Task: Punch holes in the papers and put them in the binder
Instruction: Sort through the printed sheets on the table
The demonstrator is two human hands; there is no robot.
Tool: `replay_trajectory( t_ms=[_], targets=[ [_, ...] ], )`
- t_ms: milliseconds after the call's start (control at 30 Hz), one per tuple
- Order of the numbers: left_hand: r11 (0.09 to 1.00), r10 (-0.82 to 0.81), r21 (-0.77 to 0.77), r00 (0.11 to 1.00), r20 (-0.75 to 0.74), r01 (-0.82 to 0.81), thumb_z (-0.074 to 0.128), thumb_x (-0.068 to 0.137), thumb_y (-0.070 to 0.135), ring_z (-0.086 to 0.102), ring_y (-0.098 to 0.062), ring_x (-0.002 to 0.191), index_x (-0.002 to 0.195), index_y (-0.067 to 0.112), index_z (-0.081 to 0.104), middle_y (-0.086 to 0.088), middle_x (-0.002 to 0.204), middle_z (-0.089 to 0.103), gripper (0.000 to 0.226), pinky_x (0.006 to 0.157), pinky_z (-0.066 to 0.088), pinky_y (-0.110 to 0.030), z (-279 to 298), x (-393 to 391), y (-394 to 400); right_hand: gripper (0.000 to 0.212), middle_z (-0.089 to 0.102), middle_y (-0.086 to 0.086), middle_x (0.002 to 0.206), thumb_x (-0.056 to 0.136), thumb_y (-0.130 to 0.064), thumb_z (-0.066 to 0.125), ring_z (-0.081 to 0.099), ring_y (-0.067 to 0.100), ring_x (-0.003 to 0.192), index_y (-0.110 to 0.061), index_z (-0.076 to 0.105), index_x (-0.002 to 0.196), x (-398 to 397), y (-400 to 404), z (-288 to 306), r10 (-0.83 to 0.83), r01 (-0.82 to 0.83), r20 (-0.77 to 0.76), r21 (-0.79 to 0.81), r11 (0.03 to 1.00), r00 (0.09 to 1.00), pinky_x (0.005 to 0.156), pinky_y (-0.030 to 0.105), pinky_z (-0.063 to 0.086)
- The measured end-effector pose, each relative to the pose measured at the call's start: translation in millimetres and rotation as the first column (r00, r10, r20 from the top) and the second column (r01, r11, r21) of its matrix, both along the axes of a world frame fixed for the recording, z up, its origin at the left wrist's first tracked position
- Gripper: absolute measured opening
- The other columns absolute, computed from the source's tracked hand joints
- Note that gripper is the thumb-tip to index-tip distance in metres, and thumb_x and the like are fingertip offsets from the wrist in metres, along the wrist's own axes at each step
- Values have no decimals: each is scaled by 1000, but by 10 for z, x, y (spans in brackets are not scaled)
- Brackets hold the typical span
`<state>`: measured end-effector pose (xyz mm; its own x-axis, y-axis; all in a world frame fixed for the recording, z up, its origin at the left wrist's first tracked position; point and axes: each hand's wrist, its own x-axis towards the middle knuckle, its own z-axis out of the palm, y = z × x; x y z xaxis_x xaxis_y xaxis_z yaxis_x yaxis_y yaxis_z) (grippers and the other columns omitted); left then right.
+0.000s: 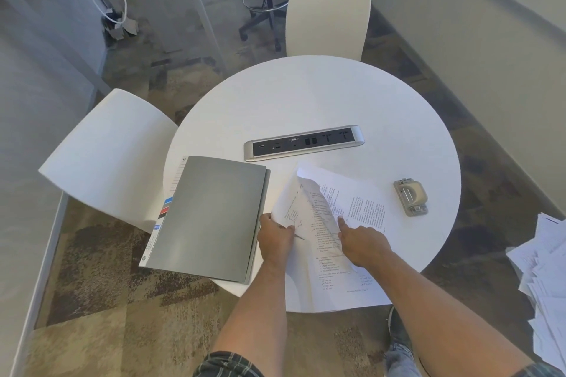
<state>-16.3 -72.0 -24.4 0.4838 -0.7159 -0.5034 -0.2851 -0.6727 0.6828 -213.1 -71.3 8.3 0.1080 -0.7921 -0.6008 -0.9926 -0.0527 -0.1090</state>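
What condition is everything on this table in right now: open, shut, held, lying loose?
binder: closed, flat on the table.
papers: printed sheets on the table, top sheet lifted and curling.
left hand: grip closed on the lifted sheet's edge.
right hand: forefinger pressing the papers down.
hole punch: lying untouched, apart from the papers.

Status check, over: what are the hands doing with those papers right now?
Left hand gripping lifted sheet edge; right hand flat, pinning papers. Binder closed, at left. Hole punch untouched, at right. Nothing in the way.
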Motion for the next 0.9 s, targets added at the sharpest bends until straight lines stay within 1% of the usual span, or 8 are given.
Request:
replay_trajectory(
  t_ms=[167, 300, 400, 500, 667, 767, 833, 900],
  targets=[
    [996, 71, -49, 994, -89, -76, 78, 81, 10, 62, -23, 93, 123, 17, 49, 2, 100, 60, 51, 75, 46, -26, 71, 14, 29, 57, 58, -3, 83, 108, -35, 24, 61, 18, 79, -29, 6, 163, 1, -15, 17, 24, -24, -17, 3, 1000, 1000, 71, 33, 52],
    [997, 36, -63, 997, -64, -40, 74, 80, 8, 61, -20, 75, 85, 7, 61, -1, 80, 65, 14, 56, 41, -21, 86, 21, 24, 57, 63, 1, 93, 108, -35, 21, 64, 22, 89, -29, 5, 163, 29, -30, 22, 36, -36, -31, 10, 999, 999, 78, 36, 52],
    [996, 14, -90, 997, -71, -21, 67, 76, 4, 58, -18, 67, 76, 1, 63, -1, 71, 65, 5, 55, 42, -22, 86, 17, 42, 57, 62, 0, 87, 108, -35, 21, 66, 24, 94, -29, 6, 162, 39, -49, 22, 41, -41, -34, 12, 999, 999, 81, 39, 54],
    [990, -17, -141, 996, -82, 5, 63, 74, 1, 55, -14, 62, 74, 0, 63, 1, 67, 64, 1, 52, 41, -19, 146, -9, 41, 57, 51, -3, 75, 108, -36, 21, 64, 23, 88, -29, 5, 163, 33, -57, 30, 31, -31, -18, 30, 999, 999, 81, 39, 54],
    [980, -15, -201, 997, -76, -1, 62, 74, 2, 44, -12, 54, 64, 8, 51, 4, 60, 54, 16, 45, 32, -16, 241, -105, 25, 57, 61, 1, 95, 108, -35, 20, 66, 26, 101, -31, 5, 162, -14, -83, 37, -14, 13, 15, 38, 999, 1000, 84, 40, 52],
    [974, -20, -228, 999, -51, 7, 60, 72, 5, 39, -12, 53, 62, 6, 47, 4, 57, 49, 16, 47, 30, -19, 265, -155, 27, 57, 59, -4, 87, 107, -35, 22, 66, 25, 95, -33, 7, 162, -32, -95, 52, -32, 31, 43, 26, 999, 999, 78, 38, 50],
    [967, -13, -256, 999, -40, 2, 58, 71, 5, 32, -14, 54, 63, 3, 43, 3, 56, 43, 18, 48, 27, -23, 283, -181, 22, 55, 63, -3, 90, 107, -34, 22, 67, 25, 92, -33, 12, 161, -27, -91, 64, -22, 22, 27, -23, 999, 999, 74, 37, 47],
    [955, 26, -295, 999, -38, -36, 57, 71, 6, 28, -16, 56, 65, 0, 39, 0, 58, 36, 20, 53, 24, -28, 303, -196, 9, 49, 70, 0, 98, 106, -31, 25, 68, 26, 87, -30, 27, 156, -22, -72, 63, 13, -14, -7, -144, 989, 1000, 69, 34, 44]
  ],
)
